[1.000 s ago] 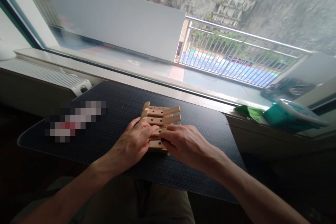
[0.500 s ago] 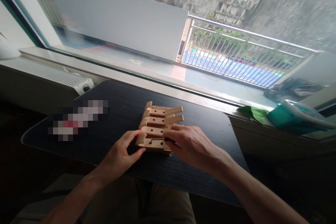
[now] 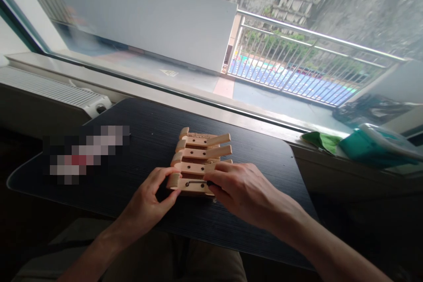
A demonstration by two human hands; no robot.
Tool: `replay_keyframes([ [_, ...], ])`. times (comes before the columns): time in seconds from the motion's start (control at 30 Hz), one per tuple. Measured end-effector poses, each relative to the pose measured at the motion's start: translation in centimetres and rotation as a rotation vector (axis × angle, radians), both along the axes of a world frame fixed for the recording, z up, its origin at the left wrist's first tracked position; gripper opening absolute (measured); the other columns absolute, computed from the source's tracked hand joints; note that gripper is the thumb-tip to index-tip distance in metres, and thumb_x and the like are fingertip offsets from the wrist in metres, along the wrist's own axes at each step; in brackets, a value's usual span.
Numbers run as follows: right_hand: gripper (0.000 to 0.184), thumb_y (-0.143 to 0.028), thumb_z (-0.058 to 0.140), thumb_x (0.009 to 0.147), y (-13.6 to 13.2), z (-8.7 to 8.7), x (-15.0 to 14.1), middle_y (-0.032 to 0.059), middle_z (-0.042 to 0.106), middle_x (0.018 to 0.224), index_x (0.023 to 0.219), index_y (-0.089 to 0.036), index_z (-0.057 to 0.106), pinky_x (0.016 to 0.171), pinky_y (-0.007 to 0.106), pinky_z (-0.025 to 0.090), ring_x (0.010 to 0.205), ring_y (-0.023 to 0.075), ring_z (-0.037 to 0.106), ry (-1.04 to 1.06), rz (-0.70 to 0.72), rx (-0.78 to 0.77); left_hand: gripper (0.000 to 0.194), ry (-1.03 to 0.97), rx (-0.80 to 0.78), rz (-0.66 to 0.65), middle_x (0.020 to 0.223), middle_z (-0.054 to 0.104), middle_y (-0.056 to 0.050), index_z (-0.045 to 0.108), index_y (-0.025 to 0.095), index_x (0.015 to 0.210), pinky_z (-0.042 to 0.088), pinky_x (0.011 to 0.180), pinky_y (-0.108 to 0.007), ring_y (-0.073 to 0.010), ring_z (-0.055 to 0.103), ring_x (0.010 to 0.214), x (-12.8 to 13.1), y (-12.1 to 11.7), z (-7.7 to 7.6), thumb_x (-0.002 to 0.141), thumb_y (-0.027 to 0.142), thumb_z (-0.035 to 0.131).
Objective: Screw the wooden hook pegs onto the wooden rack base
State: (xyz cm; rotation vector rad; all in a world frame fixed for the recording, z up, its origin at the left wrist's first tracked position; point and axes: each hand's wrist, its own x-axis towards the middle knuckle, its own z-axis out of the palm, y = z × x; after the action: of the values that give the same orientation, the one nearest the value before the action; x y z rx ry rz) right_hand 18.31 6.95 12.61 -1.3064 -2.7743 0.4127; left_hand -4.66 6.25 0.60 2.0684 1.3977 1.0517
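A wooden slatted piece [image 3: 194, 152] lies on the dark table [image 3: 142, 132], its several pale strips side by side, each with a rounded block at the left and dark screw heads. My left hand [image 3: 150, 191] grips the left end of the nearest strip [image 3: 174, 180] between thumb and fingers. My right hand [image 3: 239, 187] is closed round the dark end of a thin metal tool, apparently a hex key [image 3: 196, 181]. Its shaft lies along the nearest strip, with the tip at the left screw. The right end of that strip is hidden behind my right hand.
A blurred-out item [image 3: 89, 152] lies at the table's left. Behind the table runs a window sill [image 3: 139, 90], with a radiator [image 3: 56, 90] at left. A green cloth [image 3: 320, 141] and a teal container [image 3: 373, 145] stand at right.
My left hand has drawn back from over the strips to the left end of the nearest one, uncovering the screws. The hex key's tip now shows at the left screw; my right hand keeps its hold.
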Motion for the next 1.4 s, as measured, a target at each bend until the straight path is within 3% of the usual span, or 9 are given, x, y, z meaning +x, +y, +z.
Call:
replay_keyframes([
  [0.4, 0.016, -0.016, 0.046, 0.094, 0.0, 0.7, -1.0, -0.0025, 0.062, 0.085, 0.092, -0.022, 0.060, 0.062, 0.024, 0.033, 0.068, 0.0088, 0.051, 0.031, 0.000, -0.134, 0.028, -0.070, 0.076, -0.051, 0.104, 0.059, -0.001, 0.053, 0.026, 0.111, 0.050, 0.091, -0.023, -0.0147, 0.061, 0.102, -0.2, 0.5, -1.1, 0.084, 0.020, 0.057],
  [0.77, 0.016, -0.018, 0.046, 0.094, 1.6, 0.6, -0.4, 0.0006, 0.061, 0.079, 0.087, -0.020, 0.060, 0.061, 0.022, 0.035, 0.068, 0.0092, 0.054, 0.018, 0.017, -0.169, 0.035, -0.041, 0.043, -0.054, 0.111, 0.057, -0.003, 0.050, 0.026, 0.118, 0.049, 0.095, -0.024, -0.0158, 0.057, 0.108, -0.1, 0.5, -2.1, 0.085, 0.017, 0.057],
  [0.97, 0.016, -0.017, 0.045, 0.095, 1.6, 0.6, -0.4, -0.0014, 0.060, 0.083, 0.087, -0.020, 0.058, 0.061, 0.024, 0.035, 0.067, 0.0089, 0.052, 0.015, 0.015, -0.175, 0.043, -0.037, 0.022, -0.024, 0.113, 0.059, -0.002, 0.048, 0.026, 0.122, 0.048, 0.097, -0.023, -0.0154, 0.059, 0.109, 0.4, 0.0, -0.7, 0.082, 0.024, 0.062],
  [1.1, 0.014, -0.017, 0.046, 0.095, 1.1, 0.7, -0.2, -0.0029, 0.060, 0.084, 0.088, -0.022, 0.058, 0.063, 0.024, 0.034, 0.068, 0.0089, 0.051, 0.013, -0.021, -0.159, 0.036, -0.079, 0.059, 0.055, 0.110, 0.062, -0.001, 0.051, 0.027, 0.118, 0.049, 0.096, -0.026, -0.0160, 0.060, 0.108, 1.3, -0.4, 0.4, 0.084, 0.027, 0.061],
  [1.27, 0.018, -0.018, 0.045, 0.095, 0.7, 1.5, -0.7, -0.0009, 0.061, 0.083, 0.085, -0.020, 0.060, 0.063, 0.024, 0.034, 0.069, 0.0094, 0.053, -0.030, -0.023, -0.134, 0.024, -0.042, 0.162, 0.059, 0.096, 0.066, 0.000, 0.056, 0.025, 0.106, 0.051, 0.087, -0.030, -0.0170, 0.064, 0.095, 2.2, 0.1, 0.8, 0.083, 0.024, 0.061],
  [1.4, 0.018, -0.020, 0.047, 0.094, 0.9, 2.1, -1.4, 0.0017, 0.063, 0.082, 0.088, -0.019, 0.063, 0.061, 0.024, 0.033, 0.071, 0.0103, 0.055, -0.083, -0.019, -0.108, 0.022, -0.029, 0.117, 0.061, 0.088, 0.067, 0.000, 0.059, 0.024, 0.102, 0.051, 0.078, -0.030, -0.0163, 0.064, 0.083, 2.2, 0.6, 1.1, 0.080, 0.024, 0.059],
])
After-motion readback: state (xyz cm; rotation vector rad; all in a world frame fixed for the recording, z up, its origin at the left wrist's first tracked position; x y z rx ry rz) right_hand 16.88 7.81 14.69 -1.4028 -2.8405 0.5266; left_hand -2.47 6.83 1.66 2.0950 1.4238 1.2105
